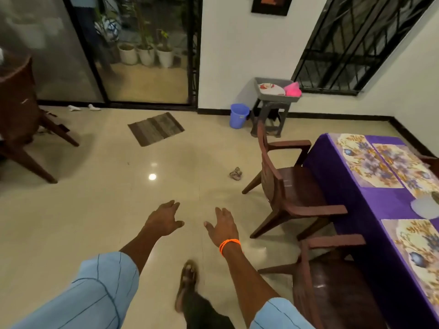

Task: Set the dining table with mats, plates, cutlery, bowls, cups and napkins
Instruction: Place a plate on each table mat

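Orange bands (229,246) ring the right wrist; left hand (164,220) and right hand (223,226) reach forward over the floor, fingers relaxed, holding nothing. Floral mats (370,160) lie on the purple-clothed bench (344,186).

Glossy cream floor (95,210), white walls (237,55) (barred window (351,43)).

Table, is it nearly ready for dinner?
Not yet. Three flowery mats lie on the purple table, so that part looks started. The left hand and right hand are open and carry nothing. A plate waits in the grey tray by the wall. No cutlery, bowls, cups or napkins visible.
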